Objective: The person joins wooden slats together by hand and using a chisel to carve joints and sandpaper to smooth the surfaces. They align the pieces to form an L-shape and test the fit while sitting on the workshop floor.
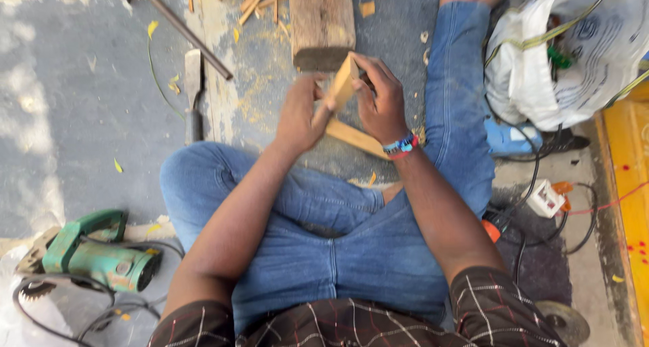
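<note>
Step in hand, as I read it: lining up two wood pcs. Left hand [298, 120] clamped on flat wood strip [356, 139], right hand [380, 103] clamped on small wood block [343, 83], both just below the plank [322, 22]. Next likely needs steady, square seating.

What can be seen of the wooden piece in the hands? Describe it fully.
The wooden piece is a pale, yellowish strip of bare wood with flat faces and squared edges, blurred by motion. It is held above the lap, tilted. The left hand grips it from the left side, and the right hand holds its upper end with fingers curled over. A second pale strip runs slanting below the hands toward the right wrist; whether the two are joined cannot be told.
</note>
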